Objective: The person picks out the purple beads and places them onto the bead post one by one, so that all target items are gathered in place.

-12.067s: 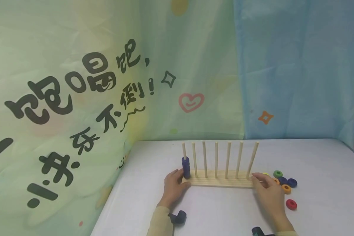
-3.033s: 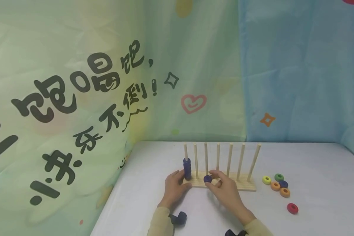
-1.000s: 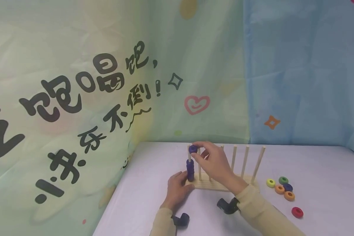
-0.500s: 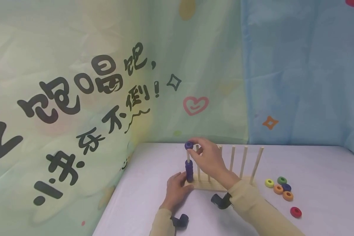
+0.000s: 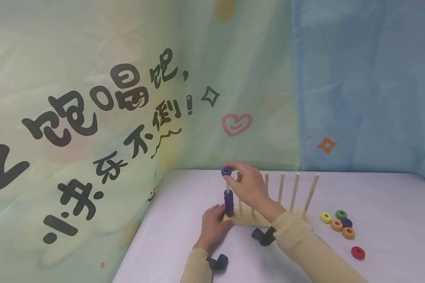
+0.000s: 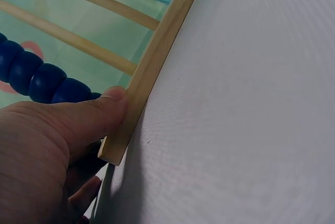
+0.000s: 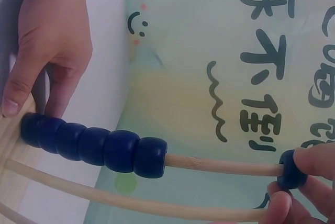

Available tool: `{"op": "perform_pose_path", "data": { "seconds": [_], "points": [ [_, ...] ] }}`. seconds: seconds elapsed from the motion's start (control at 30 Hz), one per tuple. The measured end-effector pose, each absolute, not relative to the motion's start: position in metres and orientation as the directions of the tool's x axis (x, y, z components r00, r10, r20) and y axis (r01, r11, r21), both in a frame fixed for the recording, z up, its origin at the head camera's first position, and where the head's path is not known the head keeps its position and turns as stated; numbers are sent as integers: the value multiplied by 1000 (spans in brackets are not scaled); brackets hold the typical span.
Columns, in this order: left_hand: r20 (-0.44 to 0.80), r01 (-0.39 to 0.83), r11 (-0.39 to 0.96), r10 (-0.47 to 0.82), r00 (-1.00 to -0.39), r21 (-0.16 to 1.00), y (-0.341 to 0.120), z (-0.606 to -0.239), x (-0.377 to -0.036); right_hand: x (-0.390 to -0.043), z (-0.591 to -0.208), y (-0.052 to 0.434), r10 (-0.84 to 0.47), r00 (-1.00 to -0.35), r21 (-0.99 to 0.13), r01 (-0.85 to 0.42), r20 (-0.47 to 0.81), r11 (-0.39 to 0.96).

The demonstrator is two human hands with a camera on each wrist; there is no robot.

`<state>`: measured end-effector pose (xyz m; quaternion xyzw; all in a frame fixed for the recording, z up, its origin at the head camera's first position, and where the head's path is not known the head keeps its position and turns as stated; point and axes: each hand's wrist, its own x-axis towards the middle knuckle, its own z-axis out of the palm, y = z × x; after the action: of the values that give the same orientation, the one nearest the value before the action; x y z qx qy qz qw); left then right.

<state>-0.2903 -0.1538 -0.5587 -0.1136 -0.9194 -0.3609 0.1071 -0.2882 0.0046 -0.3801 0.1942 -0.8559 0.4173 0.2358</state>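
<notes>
A wooden counting rack with several upright pegs has its pale base (image 5: 249,221) on the white table. My left hand (image 5: 214,226) grips the base's left end, its thumb on the front edge in the left wrist view. Blue beads are stacked (image 7: 104,149) on the lower part of the leftmost peg. At that peg's top, my right hand (image 5: 252,186) pinches another blue bead (image 5: 226,171) between thumb and fingers. The right wrist view shows this bead at the peg's tip, with bare peg between it and the stack.
Right of the rack lie loose beads: a yellow one (image 5: 326,217), a green one (image 5: 341,214), a blue one (image 5: 346,223) and two orange, one in front (image 5: 348,233). A red bead (image 5: 358,252) lies nearer. Printed curtains stand behind and left.
My right hand has moved from the rack's right end, taken a blue bead left across the base, and raised it to the leftmost peg's tip. The left hand has stayed on the base.
</notes>
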Motion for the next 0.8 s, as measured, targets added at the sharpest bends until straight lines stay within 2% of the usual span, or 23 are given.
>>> {"op": "perform_pose_path", "data": {
  "seconds": [0.13,0.43,0.8],
  "points": [
    [275,279,716,126,-953,640,-152,-558,-290,-288,-381,6,-148,-814,-622,-534,562,573],
    [267,272,715,122,-956,645,-154,-562,-290,-287,-389,5,-161,-871,-651,-459,464,605],
    [266,280,711,135,-955,645,-155,-563,-290,-286,-394,4,-151,-869,-637,-454,472,623]
  ]
}}
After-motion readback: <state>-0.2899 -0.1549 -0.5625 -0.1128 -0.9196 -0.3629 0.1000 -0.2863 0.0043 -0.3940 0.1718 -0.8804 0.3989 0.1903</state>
